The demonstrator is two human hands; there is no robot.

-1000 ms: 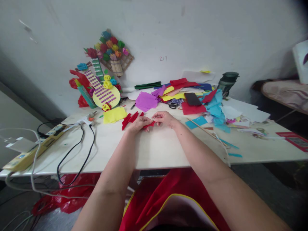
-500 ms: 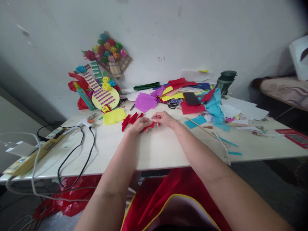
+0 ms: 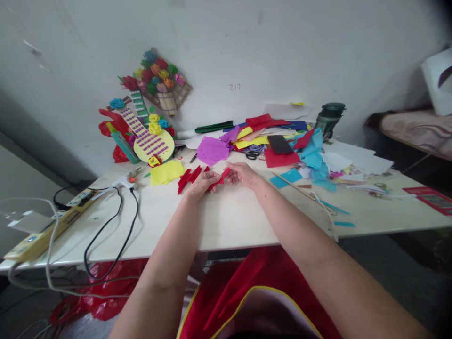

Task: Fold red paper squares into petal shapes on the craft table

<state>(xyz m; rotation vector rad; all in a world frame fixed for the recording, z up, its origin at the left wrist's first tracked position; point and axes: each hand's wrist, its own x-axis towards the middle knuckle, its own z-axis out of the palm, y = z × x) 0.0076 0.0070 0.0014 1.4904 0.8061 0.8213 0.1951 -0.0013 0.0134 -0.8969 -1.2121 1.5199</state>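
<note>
Between my two hands, low over the table's middle, is a small piece of red crepe paper [image 3: 222, 178]. My left hand [image 3: 205, 181] pinches its left part between thumb and fingers. At its right end, the curled fingers of my right hand [image 3: 242, 175] grip the paper too. Just beyond my left hand lie several folded red paper strips [image 3: 189, 177]. A yellow paper sheet [image 3: 167, 173] rests left of them, and purple paper [image 3: 212, 149] lies behind my hands.
A power strip [image 3: 49, 226] with cables runs along the left. Paper-flower crafts [image 3: 153, 146] lean on the wall beside a green glue bottle [image 3: 123, 145]. Scissors [image 3: 252, 155], a phone [image 3: 280, 144], a wooden stick [image 3: 294, 189], blue paper scraps [image 3: 287, 178] and a dark bottle [image 3: 329, 120] are rightward.
My right hand has shifted slightly right and loosened from a tight pinch. More of the red paper now shows raised between the hands. My left hand stays nearly in place.
</note>
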